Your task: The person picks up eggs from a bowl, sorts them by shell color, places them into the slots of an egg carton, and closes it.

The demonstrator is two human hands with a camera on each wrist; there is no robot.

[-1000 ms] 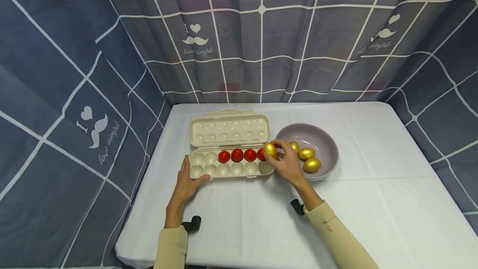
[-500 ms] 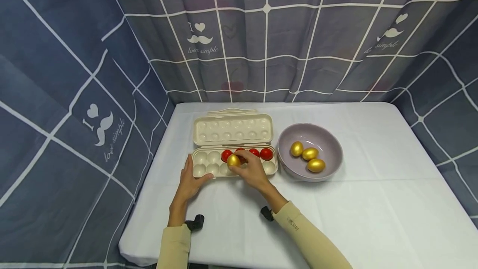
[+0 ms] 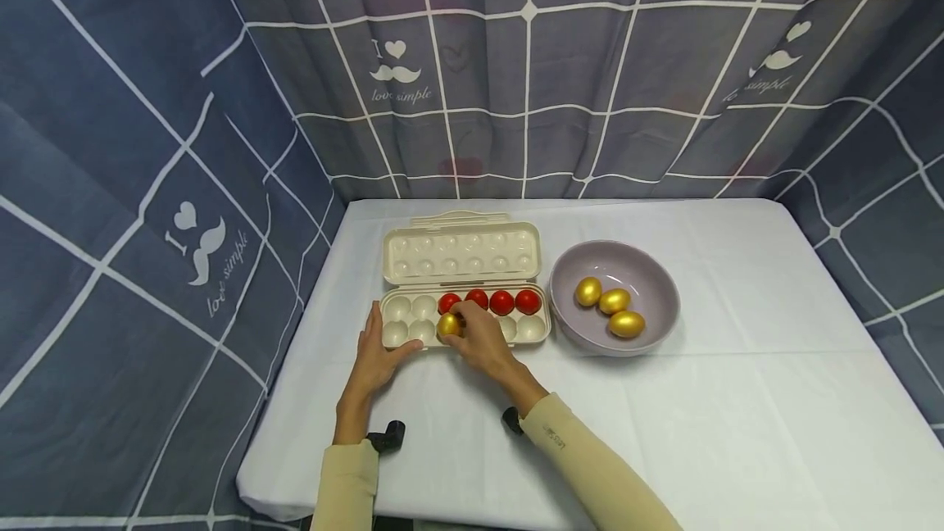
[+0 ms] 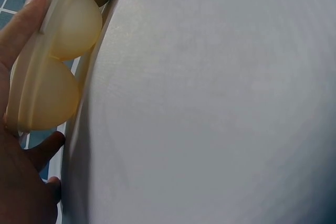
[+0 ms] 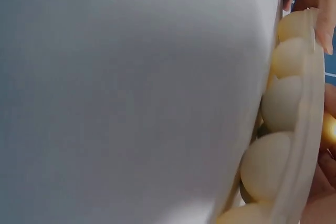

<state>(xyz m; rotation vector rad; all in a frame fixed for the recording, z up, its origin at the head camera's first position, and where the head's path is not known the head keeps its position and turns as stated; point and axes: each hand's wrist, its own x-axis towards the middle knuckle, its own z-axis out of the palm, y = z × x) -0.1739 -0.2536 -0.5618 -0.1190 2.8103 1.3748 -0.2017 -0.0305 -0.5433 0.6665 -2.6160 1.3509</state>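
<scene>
A cream egg carton (image 3: 543, 327) lies with its lid (image 3: 462, 271) folded back. Red eggs (image 3: 502, 302) sit side by side in its back row. My right hand (image 3: 483, 340) pinches a golden egg (image 3: 449, 325) low over the front row, at the third cup from the left. The right wrist view shows part of that egg (image 5: 329, 129) beyond the rim. My left hand (image 3: 374, 361) holds the carton's left end, thumb on the front rim and fingers along the side. In the left wrist view the thumb (image 4: 23, 27) lies on the rim, above rounded cups (image 4: 55, 95).
A mauve bowl (image 3: 658, 281) with golden eggs (image 3: 626, 324) stands just right of the carton. Both rest on a white-covered table (image 3: 737, 400). Grey checked curtains (image 3: 479, 64) hang behind and at the sides.
My right hand has carried the golden egg left from the carton's right end and lowered it to the front row. The left hand stays at the carton's left end.
</scene>
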